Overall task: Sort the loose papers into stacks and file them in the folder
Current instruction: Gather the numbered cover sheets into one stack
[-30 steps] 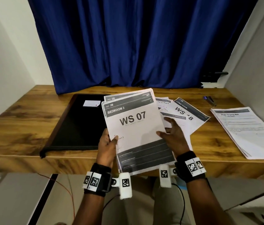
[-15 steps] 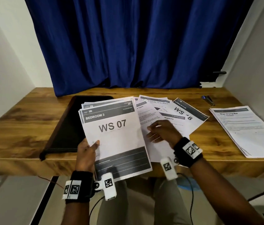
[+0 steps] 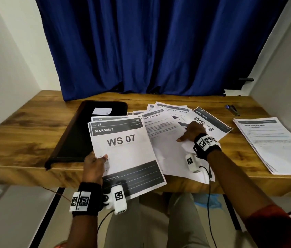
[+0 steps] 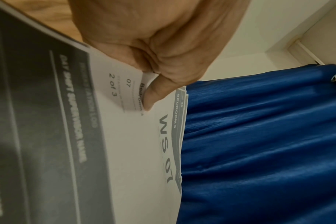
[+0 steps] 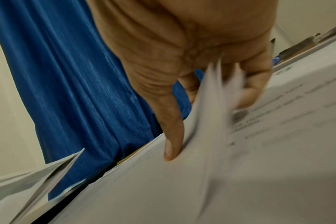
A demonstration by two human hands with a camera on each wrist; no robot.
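My left hand (image 3: 94, 165) holds a small stack of sheets (image 3: 123, 154) by its left edge, thumb (image 4: 153, 94) pressed on top and fingers curled underneath, out of sight. The top sheet reads "BEDROOM 3" and "WS 07", and the corners of a few more sheets peek out behind it. The stack tilts up off the wooden table (image 3: 25, 140), its near end hanging past the table's front edge and its far corner overlapping the black folder (image 3: 80, 133).

The folder lies flat on the left side of the table, with a small white slip of paper (image 3: 102, 111) lying on its far part.

My right hand (image 3: 193, 131) is down among the loose papers (image 3: 166, 126) fanned out in the middle of the table, just right of the stack I hold. In the right wrist view my thumb (image 5: 173, 136) presses on one sheet while the other fingers curl in behind a lifted, blurred paper edge, so I am gripping some of these sheets. One sheet by this hand reads "LIVING ROOM" (image 3: 211, 122), another mentions a coffee table.

Well apart on the right lies a separate neat pile of printed pages (image 3: 275, 142). Beyond it, near the table's far edge, sits a small blue and dark object (image 3: 231, 109) that I cannot identify. A blue curtain (image 3: 159, 47) hangs behind the table.
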